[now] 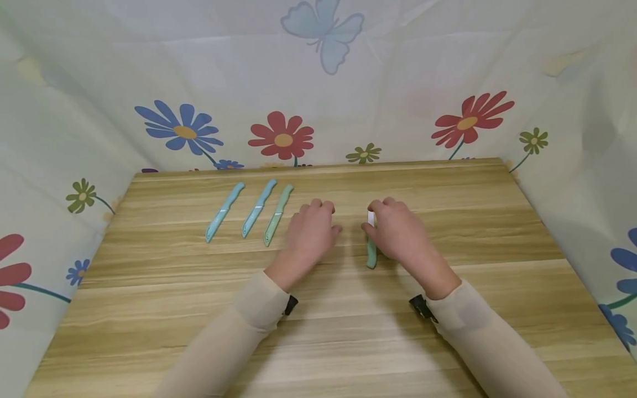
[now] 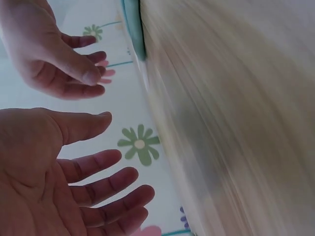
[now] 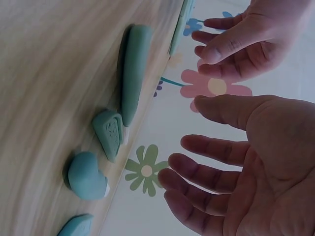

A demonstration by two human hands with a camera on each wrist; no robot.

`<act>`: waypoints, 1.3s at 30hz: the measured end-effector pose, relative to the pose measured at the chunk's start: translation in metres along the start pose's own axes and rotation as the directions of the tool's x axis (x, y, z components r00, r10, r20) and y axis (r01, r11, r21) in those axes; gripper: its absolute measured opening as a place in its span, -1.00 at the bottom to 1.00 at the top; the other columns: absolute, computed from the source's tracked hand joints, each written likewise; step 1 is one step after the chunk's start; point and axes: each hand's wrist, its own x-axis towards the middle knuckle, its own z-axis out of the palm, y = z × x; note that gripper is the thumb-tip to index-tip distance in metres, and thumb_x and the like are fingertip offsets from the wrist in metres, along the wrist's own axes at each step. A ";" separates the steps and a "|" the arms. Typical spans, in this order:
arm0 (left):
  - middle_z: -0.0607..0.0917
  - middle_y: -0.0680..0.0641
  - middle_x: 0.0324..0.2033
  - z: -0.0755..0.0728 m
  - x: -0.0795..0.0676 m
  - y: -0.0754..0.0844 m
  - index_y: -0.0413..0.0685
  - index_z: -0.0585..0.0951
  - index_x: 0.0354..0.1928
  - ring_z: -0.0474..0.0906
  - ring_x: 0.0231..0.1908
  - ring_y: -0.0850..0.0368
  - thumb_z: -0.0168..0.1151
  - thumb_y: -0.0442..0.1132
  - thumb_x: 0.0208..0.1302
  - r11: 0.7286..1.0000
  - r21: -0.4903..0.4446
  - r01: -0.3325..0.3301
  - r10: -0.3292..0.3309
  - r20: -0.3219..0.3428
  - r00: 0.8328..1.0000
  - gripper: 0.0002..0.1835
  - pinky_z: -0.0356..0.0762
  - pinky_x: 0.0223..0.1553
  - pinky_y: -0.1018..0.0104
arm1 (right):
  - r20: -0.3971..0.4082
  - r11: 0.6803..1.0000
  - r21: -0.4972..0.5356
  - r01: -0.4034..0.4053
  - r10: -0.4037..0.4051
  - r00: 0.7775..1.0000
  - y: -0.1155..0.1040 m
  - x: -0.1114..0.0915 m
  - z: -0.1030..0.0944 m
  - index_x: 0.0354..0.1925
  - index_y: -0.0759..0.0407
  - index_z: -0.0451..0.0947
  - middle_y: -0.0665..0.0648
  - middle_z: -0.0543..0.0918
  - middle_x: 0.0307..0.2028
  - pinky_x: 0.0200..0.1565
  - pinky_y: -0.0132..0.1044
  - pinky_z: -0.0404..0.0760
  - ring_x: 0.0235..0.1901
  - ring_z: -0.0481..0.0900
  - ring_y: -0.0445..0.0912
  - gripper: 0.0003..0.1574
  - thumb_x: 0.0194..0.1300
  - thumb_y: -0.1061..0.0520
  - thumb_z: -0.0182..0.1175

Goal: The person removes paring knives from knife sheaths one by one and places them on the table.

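Wooden surface (image 1: pixel 343 354), green-handled knife (image 1: pixel 371 256).
Left grip (image 1: pixel 312 235), fingers relaxed; right grip (image 1: pixel 402 231) near the knife, fingers loosely spread.

"Count check, what's on your table (image 1: pixel 348 337)?"

"One table, and off to my left two blue knives (image 1: pixel 225 212) plus one green knife (image 1: pixel 278 215), so three. My right wrist view gets one long handle (image 3: pixel 136 73), one flat piece (image 3: pixel 109 133), one rounded piece (image 3: pixel 85 176) and one cut-off piece (image 3: pixel 77 226), four total."

"Hands?"

"Two lol, left hand (image 1: pixel 311 233) and right hand (image 1: pixel 402 233). Oh, and one butterfly (image 1: pixel 325 32)."
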 end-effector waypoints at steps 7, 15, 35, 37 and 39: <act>0.66 -0.19 0.11 -0.006 0.001 -0.022 -0.13 0.66 0.24 0.60 0.11 -0.21 0.38 0.00 0.48 0.999 0.040 -0.020 0.022 -0.054 0.998 -0.54 0.63 0.11 -0.10 | -0.011 0.998 -0.061 0.028 -0.028 1.000 -0.007 0.003 0.005 0.34 0.24 0.58 0.32 0.62 0.15 -0.04 0.13 0.71 0.11 0.59 0.27 -0.35 0.48 -0.11 0.35; 0.64 -0.20 0.10 -0.012 0.006 -0.044 -0.16 0.65 0.24 0.57 0.11 -0.24 0.42 -0.01 0.44 0.997 0.066 -0.045 0.050 -0.072 0.996 -0.51 0.59 0.12 -0.15 | -0.021 0.996 -0.062 0.066 -0.067 0.998 -0.015 0.004 0.011 0.36 0.20 0.57 0.27 0.60 0.13 -0.01 0.07 0.69 0.09 0.56 0.22 -0.36 0.49 -0.09 0.34; 0.59 -0.29 0.14 -0.024 0.036 -0.094 -0.24 0.59 0.27 0.52 0.15 -0.32 0.33 -0.04 0.50 0.991 0.132 0.037 -0.030 -0.054 0.998 -0.50 0.53 0.14 -0.27 | -0.002 0.988 -0.089 0.128 -0.129 0.992 -0.036 0.010 0.024 0.34 0.15 0.59 0.21 0.58 0.11 -0.10 0.05 0.68 0.03 0.55 0.16 -0.40 0.50 -0.10 0.32; 0.60 -0.31 0.14 -0.024 0.040 -0.097 -0.27 0.59 0.27 0.54 0.12 -0.32 0.35 -0.04 0.49 0.988 0.147 0.039 -0.031 -0.056 0.998 -0.49 0.55 0.13 -0.27 | 0.001 0.986 -0.102 0.134 -0.135 0.991 -0.039 0.010 0.025 0.34 0.15 0.59 0.21 0.59 0.11 -0.12 0.04 0.68 0.03 0.55 0.15 -0.40 0.50 -0.11 0.32; 0.61 -0.32 0.12 -0.024 0.045 -0.099 -0.30 0.60 0.25 0.55 0.09 -0.32 0.36 -0.05 0.48 0.988 0.149 0.036 -0.027 -0.063 0.998 -0.49 0.57 0.10 -0.26 | 0.005 0.983 -0.120 0.140 -0.141 0.990 -0.042 0.010 0.025 0.35 0.14 0.58 0.21 0.59 0.11 -0.15 0.02 0.69 0.02 0.55 0.15 -0.40 0.50 -0.12 0.32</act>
